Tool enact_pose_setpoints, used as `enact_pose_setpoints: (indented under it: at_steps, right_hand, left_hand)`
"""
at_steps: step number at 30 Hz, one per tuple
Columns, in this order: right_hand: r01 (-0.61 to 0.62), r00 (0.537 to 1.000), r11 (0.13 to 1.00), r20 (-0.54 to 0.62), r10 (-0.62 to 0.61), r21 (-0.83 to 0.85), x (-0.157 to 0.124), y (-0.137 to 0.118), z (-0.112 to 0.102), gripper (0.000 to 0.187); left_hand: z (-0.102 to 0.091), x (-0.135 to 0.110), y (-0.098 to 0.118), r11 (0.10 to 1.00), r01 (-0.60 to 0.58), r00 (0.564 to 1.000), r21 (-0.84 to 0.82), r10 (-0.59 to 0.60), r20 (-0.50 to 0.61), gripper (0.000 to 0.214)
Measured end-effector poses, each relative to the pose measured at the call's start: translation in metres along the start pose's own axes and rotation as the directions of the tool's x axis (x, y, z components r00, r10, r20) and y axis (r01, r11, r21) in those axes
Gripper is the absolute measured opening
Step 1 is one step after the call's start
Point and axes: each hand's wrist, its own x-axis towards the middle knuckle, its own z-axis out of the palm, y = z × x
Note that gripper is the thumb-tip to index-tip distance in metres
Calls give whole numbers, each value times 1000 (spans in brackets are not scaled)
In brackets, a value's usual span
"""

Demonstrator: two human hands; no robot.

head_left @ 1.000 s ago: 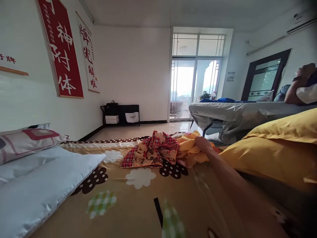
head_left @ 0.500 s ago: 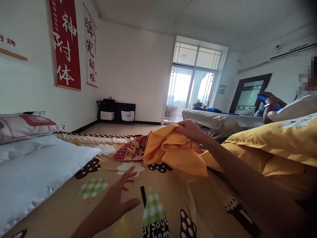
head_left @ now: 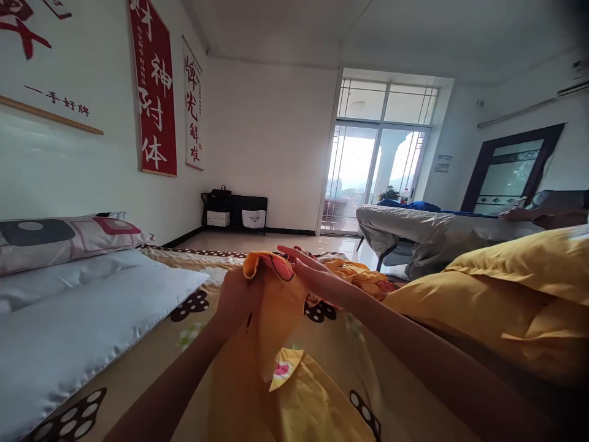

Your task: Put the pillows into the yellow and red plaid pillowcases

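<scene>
A yellow pillowcase (head_left: 280, 301) with a pink print hangs raised in front of me, its lower part spread toward me over the patterned bed sheet (head_left: 340, 331). My left hand (head_left: 237, 301) is closed around its upper left edge. At the upper right side of the cloth is my right hand (head_left: 315, 276), fingers stretched out and lying against it. Behind my right hand lies a crumpled pile of yellow and red printed cloth (head_left: 356, 273), partly hidden by that hand and forearm.
To the left lie a white pillow (head_left: 119, 313) and a patterned pillow (head_left: 69, 242). Yellow pillows (head_left: 506, 294) are stacked at the right. Beyond stands a plastic-covered table (head_left: 414, 227), with part of another person's arm (head_left: 519, 213) at its far end.
The yellow pillowcase has moved left and now hangs unfolded. My left hand has gone from empty to gripping it. My right hand has moved left and its fingers have straightened. The view has turned slightly left.
</scene>
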Motion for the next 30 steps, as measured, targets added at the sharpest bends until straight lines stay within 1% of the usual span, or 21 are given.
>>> enact_pose_setpoints:
  at_steps: [1, 2, 3, 4, 5, 7, 8, 10, 12, 14, 15, 17, 19, 20, 22, 24, 25, 26, 27, 28, 30]
  right_hand:
    - [16, 998, 1000, 67, -15, -18, -1, 2, 4, 79]
    - [32, 994, 998, 106, -25, -61, -1, 5, 7, 86]
    - [38, 994, 992, 110, -25, -118, -1, 8, 10, 87]
    - [25, 997, 982, 81, -10, -189, 0, 12, 11, 80]
    - [-8, 1000, 963, 25, 15, -271, 2, 14, 11, 65]
    - [-85, 991, 908, -129, 34, -411, 7, 16, 5, 37]
    - [-109, 980, 879, -198, 17, -464, 9, 15, -1, 32]
    - [-128, 961, 835, -274, -28, -536, 13, 10, -18, 30]
    - [-139, 958, 804, -284, -39, -579, 14, 4, -36, 28]
    - [-153, 957, 793, -290, -31, -589, 12, 0, -52, 26]
    - [-151, 951, 811, -306, -36, -565, 9, -1, -58, 25]
    - [-104, 939, 892, -339, -58, -441, 4, -3, -64, 24]
    - [-3, 928, 968, -361, -91, -251, 1, -5, -63, 26]
    - [50, 918, 985, -381, -110, -163, 1, -7, -59, 27]
    - [114, 888, 991, -439, -135, -73, 4, -9, -48, 30]
    - [101, 866, 991, -481, -132, -91, 10, -11, -30, 34]
    - [83, 869, 990, -478, -129, -115, 14, -12, -20, 35]
    - [72, 881, 988, -455, -129, -140, 18, -13, -9, 34]
    - [74, 899, 984, -417, -136, -162, 22, -13, 1, 32]
    - [93, 915, 980, -374, -154, -177, 25, -14, 11, 30]
    - [163, 931, 967, -295, -216, -194, 31, -16, 26, 27]
  left_hand:
    - [-7, 5, 1, 997, 11, 1000, 75, -9, -29, 47]
    - [-13, 10, 3, 989, -11, 998, 150, 20, -58, 51]
    - [-20, 15, 5, 974, -58, 993, 220, 79, -88, 52]
    - [-26, 19, 8, 956, -113, 982, 272, 149, -117, 51]
    - [-33, 23, 9, 942, -168, 965, 291, 218, -149, 46]
    - [-46, 30, 11, 948, -244, 932, 205, 288, -219, 31]
    - [-53, 33, 10, 964, -241, 933, 108, 261, -248, 24]
    - [-67, 40, 8, 981, -138, 958, -140, 96, -269, 21]
    - [-81, 47, 4, 932, 21, 966, -361, -112, -233, 24]
    - [-95, 54, -2, 848, 131, 943, -513, -266, -199, 26]
    - [-101, 57, -8, 808, 158, 932, -568, -312, -184, 27]
    - [-109, 62, -22, 762, 198, 927, -617, -351, -136, 31]
    - [-111, 65, -41, 800, 265, 939, -538, -342, -45, 37]
    - [-108, 65, -50, 851, 285, 944, -441, -328, -23, 39]
    - [-97, 63, -59, 952, 227, 966, -206, -248, -79, 43]
    - [-81, 57, -53, 996, 56, 988, -74, -66, -142, 47]
    - [-73, 54, -44, 996, -49, 991, -73, 40, -129, 51]
    - [-64, 50, -33, 983, -146, 988, -107, 140, -70, 55]
    - [-56, 47, -19, 964, -216, 974, -154, 223, 28, 60]
    - [-50, 45, -6, 947, -251, 949, -200, 282, 142, 64]
    - [-41, 44, 16, 932, -225, 864, -286, 326, 383, 70]
